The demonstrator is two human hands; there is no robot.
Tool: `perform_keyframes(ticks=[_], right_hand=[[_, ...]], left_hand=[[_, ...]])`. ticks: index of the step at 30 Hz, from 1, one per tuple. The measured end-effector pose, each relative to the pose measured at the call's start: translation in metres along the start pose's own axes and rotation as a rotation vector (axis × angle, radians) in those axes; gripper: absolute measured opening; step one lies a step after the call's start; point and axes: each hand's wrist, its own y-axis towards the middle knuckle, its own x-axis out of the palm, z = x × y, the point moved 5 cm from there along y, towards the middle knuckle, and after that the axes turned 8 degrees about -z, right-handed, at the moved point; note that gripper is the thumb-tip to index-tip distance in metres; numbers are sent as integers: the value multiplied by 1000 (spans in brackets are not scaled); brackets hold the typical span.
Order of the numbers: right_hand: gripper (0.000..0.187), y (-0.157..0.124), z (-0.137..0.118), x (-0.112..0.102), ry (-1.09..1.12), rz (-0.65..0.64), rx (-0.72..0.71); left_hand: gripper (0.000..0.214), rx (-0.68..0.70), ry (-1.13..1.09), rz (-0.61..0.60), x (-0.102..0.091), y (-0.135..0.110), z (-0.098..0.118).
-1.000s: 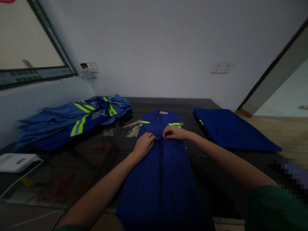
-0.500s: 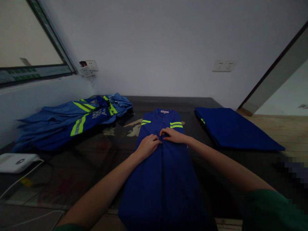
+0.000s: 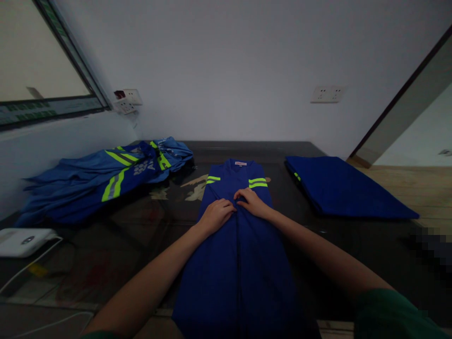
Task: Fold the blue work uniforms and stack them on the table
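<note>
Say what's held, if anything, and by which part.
Left hand and right hand touch the blue work garment near its middle seam; gripping is unclear.

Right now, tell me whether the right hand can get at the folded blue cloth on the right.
Probably yes: the right hand is on the middle jacket, but nothing visible blocks its way to the folded cloth.

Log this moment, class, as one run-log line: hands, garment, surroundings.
left hand: on blue garment, by its centre line | right hand: on it, close to left hand | around: rumpled clothes left, folded blue cloth right
</note>
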Motion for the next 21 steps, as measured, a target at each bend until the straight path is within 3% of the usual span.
perform_keyframes(ticks=[7, 15, 18, 21], right_hand=[[38, -9, -3, -1, -81, 116, 20], [38, -19, -3, -10, -49, 247, 95], [43, -23, 0, -7, -117, 225, 162], [50, -21, 6, 1, -198, 117, 233]], left_hand=[[25, -47, 13, 1, -4, -1, 12], [33, -5, 1, 1, 6, -5, 27], [38, -15, 25, -87, 14, -5, 27], [46, -37, 47, -144, 20, -5, 26]])
